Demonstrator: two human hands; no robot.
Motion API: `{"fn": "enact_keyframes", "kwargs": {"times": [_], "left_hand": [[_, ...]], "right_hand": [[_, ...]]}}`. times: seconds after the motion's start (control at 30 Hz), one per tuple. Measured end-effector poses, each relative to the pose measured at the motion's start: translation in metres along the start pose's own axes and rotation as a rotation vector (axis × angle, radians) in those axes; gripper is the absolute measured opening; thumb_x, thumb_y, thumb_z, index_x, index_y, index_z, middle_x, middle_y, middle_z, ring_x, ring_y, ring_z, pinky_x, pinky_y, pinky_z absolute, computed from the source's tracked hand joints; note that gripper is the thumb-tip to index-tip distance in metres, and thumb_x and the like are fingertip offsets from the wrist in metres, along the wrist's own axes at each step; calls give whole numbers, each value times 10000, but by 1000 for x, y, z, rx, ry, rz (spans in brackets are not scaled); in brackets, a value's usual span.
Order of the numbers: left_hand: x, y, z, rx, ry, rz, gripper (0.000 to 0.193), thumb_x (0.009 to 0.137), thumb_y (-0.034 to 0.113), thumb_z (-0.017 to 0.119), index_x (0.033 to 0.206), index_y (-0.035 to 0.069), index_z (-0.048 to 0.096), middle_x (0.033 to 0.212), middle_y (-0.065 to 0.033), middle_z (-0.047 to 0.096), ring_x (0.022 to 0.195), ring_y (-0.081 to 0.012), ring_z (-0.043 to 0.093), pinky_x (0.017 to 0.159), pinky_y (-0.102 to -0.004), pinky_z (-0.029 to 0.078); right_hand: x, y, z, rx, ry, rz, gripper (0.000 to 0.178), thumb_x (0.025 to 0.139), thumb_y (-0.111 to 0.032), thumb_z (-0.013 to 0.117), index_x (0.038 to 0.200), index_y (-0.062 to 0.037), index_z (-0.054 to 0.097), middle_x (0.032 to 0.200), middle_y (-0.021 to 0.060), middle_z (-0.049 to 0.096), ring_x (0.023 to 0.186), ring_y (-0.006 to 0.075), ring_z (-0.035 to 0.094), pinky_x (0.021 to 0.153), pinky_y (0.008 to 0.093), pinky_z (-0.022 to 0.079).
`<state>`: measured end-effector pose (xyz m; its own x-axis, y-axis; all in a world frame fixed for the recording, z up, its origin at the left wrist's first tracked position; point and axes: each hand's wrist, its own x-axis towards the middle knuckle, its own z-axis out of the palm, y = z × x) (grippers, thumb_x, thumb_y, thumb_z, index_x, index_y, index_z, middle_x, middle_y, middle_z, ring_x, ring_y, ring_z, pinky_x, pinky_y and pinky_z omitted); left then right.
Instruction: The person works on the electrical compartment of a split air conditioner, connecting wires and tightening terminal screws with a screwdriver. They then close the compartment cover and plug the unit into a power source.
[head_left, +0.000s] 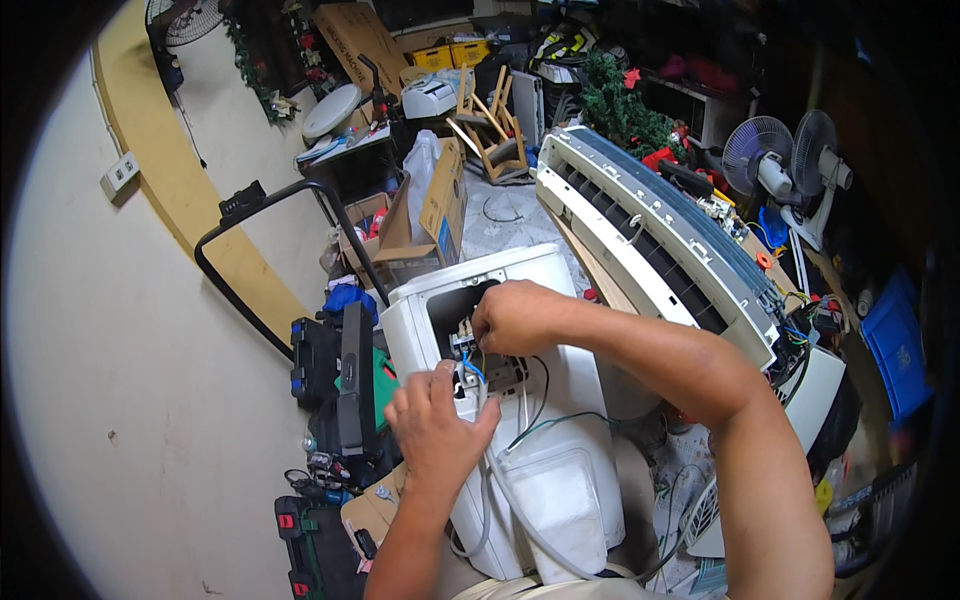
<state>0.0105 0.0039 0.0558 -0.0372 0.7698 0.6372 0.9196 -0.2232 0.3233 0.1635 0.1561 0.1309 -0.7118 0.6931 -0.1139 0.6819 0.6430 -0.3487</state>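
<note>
In front of me stands a white appliance casing point(560, 480), tilted, with an opening in its upper side. Inside that opening is a small terminal block point(463, 342) with blue and other thin wires point(473, 368) at it. My right hand point(520, 318) reaches in from the right, its fingers curled together beside the block; whatever they pinch is hidden. My left hand point(435, 425) rests at the opening's near-left edge, thumb apart from the fingers, next to a grey cable point(510, 490) that runs down over the casing. A thin green wire point(560, 422) crosses the casing to the right.
A long opened air conditioner indoor unit point(650, 240) lies at the right. Left are a black trolley handle point(235, 225), tool cases point(315, 545) and a cardboard box point(440, 205). Two fans point(757, 150), a wooden stool point(490, 135) and a blue bin point(897, 345) stand farther out.
</note>
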Motion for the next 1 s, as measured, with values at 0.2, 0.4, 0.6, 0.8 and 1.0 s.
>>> {"fn": "enact_keyframes", "kwargs": {"times": [0.2, 0.4, 0.6, 0.8, 1.0], "left_hand": [[9, -4, 12, -192, -224, -107, 491, 857, 248, 779, 1292, 37, 696, 768, -76, 720, 706, -292, 711, 809, -422, 479], [21, -4, 23, -143, -154, -34, 390, 869, 224, 766, 1202, 21, 752, 668, -112, 687, 635, -326, 707, 708, -451, 550], [23, 11, 14, -282, -176, -255, 330, 902, 214, 711, 1153, 4, 760, 718, -199, 716, 650, -425, 703, 694, -492, 576], [38, 14, 14, -200, -202, -265, 300, 892, 265, 685, 1034, 16, 771, 727, -234, 715, 710, -463, 721, 731, -540, 583], [16, 22, 27, -336, -151, -432, 274, 890, 254, 770, 1018, 12, 756, 634, -140, 680, 607, -349, 712, 647, -447, 568]], "right_hand": [[7, 9, 0, 168, -59, 69, 260, 849, -237, 727, 1034, -110, 858, 952, 176, 801, 939, 358, 768, 877, 456, 601], [1, 12, -2, 71, 18, 51, 269, 859, -240, 727, 1055, -105, 853, 951, 182, 801, 927, 351, 772, 878, 446, 607], [2, 12, 1, 86, 34, 44, 275, 861, -243, 715, 1060, -113, 854, 983, 188, 803, 964, 362, 769, 898, 446, 604], [-4, 6, -13, 228, -77, 126, 278, 912, -279, 737, 1087, -87, 835, 869, 150, 779, 682, 269, 741, 658, 422, 596], [-27, 22, -82, 1118, 387, -132, 309, 978, -318, 783, 934, -17, 731, 636, 8, 566, 453, 109, 540, 412, 275, 433]]}}
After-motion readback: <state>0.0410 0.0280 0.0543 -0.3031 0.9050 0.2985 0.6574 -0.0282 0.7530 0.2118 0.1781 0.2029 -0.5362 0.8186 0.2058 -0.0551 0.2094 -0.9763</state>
